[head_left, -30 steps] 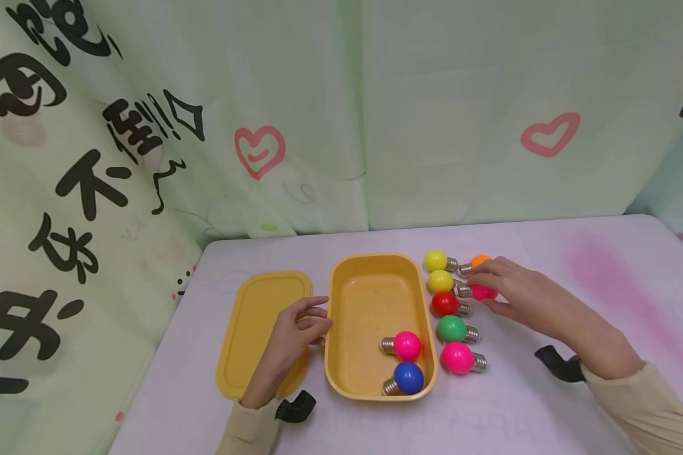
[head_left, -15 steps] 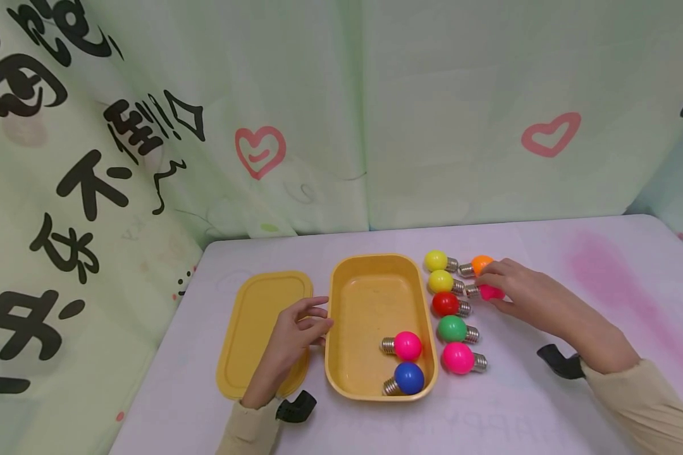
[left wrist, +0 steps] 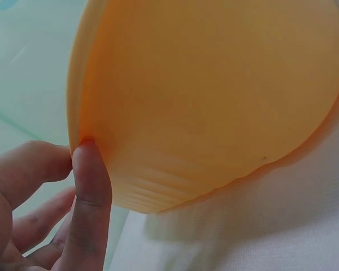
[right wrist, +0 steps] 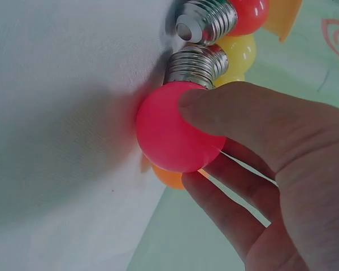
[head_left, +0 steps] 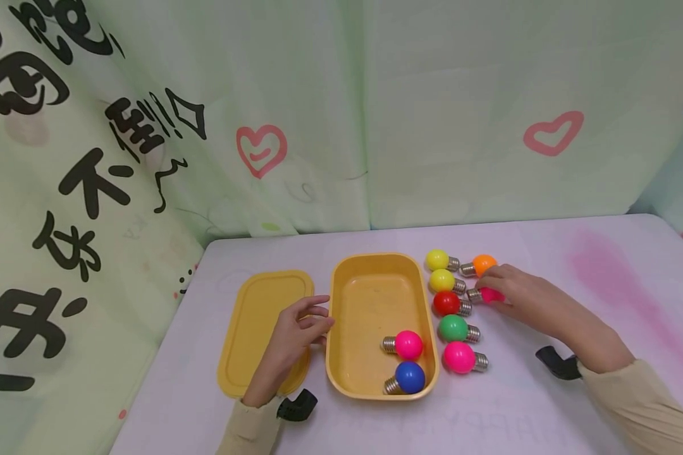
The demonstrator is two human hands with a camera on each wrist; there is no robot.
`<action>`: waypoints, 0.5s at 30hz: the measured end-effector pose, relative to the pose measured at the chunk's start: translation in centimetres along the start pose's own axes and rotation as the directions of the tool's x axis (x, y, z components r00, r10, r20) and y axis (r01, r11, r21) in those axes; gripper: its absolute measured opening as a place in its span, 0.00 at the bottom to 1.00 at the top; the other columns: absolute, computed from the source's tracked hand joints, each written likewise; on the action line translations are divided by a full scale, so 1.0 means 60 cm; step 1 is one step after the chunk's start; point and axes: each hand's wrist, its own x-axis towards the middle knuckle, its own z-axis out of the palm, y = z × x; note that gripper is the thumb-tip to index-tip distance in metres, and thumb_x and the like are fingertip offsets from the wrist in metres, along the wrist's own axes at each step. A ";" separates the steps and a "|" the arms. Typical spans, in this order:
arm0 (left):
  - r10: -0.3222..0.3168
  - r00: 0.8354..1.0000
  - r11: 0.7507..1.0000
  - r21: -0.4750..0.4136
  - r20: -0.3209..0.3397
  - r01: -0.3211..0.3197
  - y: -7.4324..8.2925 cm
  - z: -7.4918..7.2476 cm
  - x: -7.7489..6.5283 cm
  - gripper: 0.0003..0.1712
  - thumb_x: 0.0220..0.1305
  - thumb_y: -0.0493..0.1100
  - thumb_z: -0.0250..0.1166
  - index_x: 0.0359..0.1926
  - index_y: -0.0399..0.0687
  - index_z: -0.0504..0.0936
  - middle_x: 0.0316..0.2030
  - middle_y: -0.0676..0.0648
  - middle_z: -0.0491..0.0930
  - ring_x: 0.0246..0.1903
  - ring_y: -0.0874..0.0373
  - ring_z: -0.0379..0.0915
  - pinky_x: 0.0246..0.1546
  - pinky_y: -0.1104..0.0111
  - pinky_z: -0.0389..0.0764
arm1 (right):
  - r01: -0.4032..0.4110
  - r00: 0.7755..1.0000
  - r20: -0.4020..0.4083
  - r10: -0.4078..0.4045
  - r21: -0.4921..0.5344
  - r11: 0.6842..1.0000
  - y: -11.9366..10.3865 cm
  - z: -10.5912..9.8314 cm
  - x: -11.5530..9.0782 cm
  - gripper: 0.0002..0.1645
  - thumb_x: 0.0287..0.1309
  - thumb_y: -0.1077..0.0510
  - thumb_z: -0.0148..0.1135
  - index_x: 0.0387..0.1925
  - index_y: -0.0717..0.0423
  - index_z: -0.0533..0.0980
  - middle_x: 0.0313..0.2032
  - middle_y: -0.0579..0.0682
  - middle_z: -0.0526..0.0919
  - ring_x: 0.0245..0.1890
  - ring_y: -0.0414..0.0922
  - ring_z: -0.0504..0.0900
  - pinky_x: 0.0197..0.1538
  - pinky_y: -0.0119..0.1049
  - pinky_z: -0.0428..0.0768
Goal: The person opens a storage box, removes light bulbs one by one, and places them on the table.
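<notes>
My right hand [head_left: 526, 297] pinches a pink light bulb [right wrist: 175, 127] by its round part, thumb on one side and fingers on the other. Its metal screw base points left, toward a row of bulbs. Just beyond the fingers lies an orange bulb [head_left: 484, 264]. My left hand [head_left: 296, 335] holds the left rim of a yellow plastic box [head_left: 331, 354], finger and thumb meeting at the edge in the left wrist view. Inside the box, near its front right, sit a pink bulb [head_left: 408, 345] and a blue bulb [head_left: 410, 377].
Along the box's right side lie two yellow bulbs [head_left: 441, 280], a red bulb [head_left: 446, 303], a green bulb [head_left: 453, 328] and another pink bulb [head_left: 458, 357]. A flat yellow lid [head_left: 250, 328] lies left of the box, partly under the left forearm. A curtain [head_left: 432, 126] hangs behind the table.
My right hand has shifted slightly right with the pink bulb, drawing it away from the row and uncovering the orange bulb. My left hand stays on the box rim.
</notes>
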 end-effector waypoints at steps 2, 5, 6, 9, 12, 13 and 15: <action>0.000 1.000 1.000 0.002 0.001 0.000 0.000 0.001 0.000 0.25 0.64 0.38 0.68 0.62 0.45 0.76 0.44 0.41 0.79 0.34 0.54 0.81 0.36 0.66 0.87 | -0.004 1.000 0.001 0.004 -0.003 1.000 0.000 0.001 0.000 0.25 0.42 0.65 0.79 0.46 0.56 0.83 0.49 0.58 0.83 0.52 0.58 0.79 0.47 0.50 0.85; -0.002 1.000 1.000 0.000 0.003 0.002 0.000 0.001 0.000 0.25 0.64 0.38 0.68 0.62 0.45 0.76 0.44 0.41 0.79 0.34 0.54 0.81 0.35 0.66 0.87 | -0.008 1.000 0.001 0.008 -0.010 1.000 -0.002 0.002 0.001 0.26 0.42 0.65 0.79 0.47 0.57 0.83 0.49 0.58 0.82 0.51 0.58 0.79 0.47 0.49 0.85; -0.002 1.000 1.000 -0.001 0.004 0.002 -0.001 0.001 0.001 0.25 0.64 0.38 0.68 0.62 0.45 0.76 0.44 0.41 0.79 0.34 0.54 0.81 0.35 0.66 0.87 | -0.009 1.000 -0.001 0.009 -0.009 1.000 -0.002 0.002 0.001 0.26 0.42 0.65 0.79 0.47 0.57 0.83 0.49 0.58 0.82 0.52 0.58 0.79 0.47 0.49 0.85; 0.004 1.000 1.000 -0.006 0.006 -0.004 -0.002 0.001 0.001 0.25 0.64 0.38 0.68 0.62 0.44 0.76 0.44 0.41 0.79 0.34 0.54 0.81 0.36 0.66 0.87 | -0.012 1.000 -0.011 0.011 -0.010 1.000 -0.002 0.001 0.000 0.26 0.42 0.65 0.79 0.48 0.58 0.82 0.49 0.59 0.81 0.52 0.58 0.78 0.46 0.49 0.86; 0.013 1.000 1.000 -0.012 0.005 -0.013 -0.002 0.001 0.001 0.26 0.64 0.37 0.68 0.62 0.43 0.76 0.44 0.41 0.79 0.34 0.54 0.81 0.35 0.66 0.87 | -0.010 1.000 -0.023 0.010 -0.002 1.000 -0.002 0.000 0.000 0.25 0.43 0.65 0.79 0.47 0.58 0.82 0.49 0.59 0.81 0.52 0.57 0.78 0.46 0.48 0.86; 0.015 1.000 1.000 -0.014 0.005 -0.014 -0.001 0.001 0.001 0.26 0.64 0.37 0.68 0.62 0.43 0.76 0.44 0.41 0.79 0.34 0.54 0.81 0.35 0.66 0.87 | -0.007 1.000 -0.027 0.007 -0.002 1.000 -0.001 -0.001 -0.001 0.25 0.43 0.64 0.79 0.47 0.59 0.82 0.49 0.59 0.81 0.51 0.57 0.78 0.46 0.48 0.86; 0.012 1.000 1.000 -0.019 0.003 -0.012 0.000 0.001 0.000 0.26 0.63 0.37 0.68 0.62 0.43 0.76 0.44 0.41 0.79 0.34 0.54 0.81 0.35 0.66 0.87 | -0.005 0.999 -0.035 0.005 -0.003 1.000 -0.001 -0.002 -0.001 0.25 0.43 0.64 0.79 0.47 0.60 0.82 0.48 0.59 0.81 0.51 0.57 0.78 0.46 0.48 0.86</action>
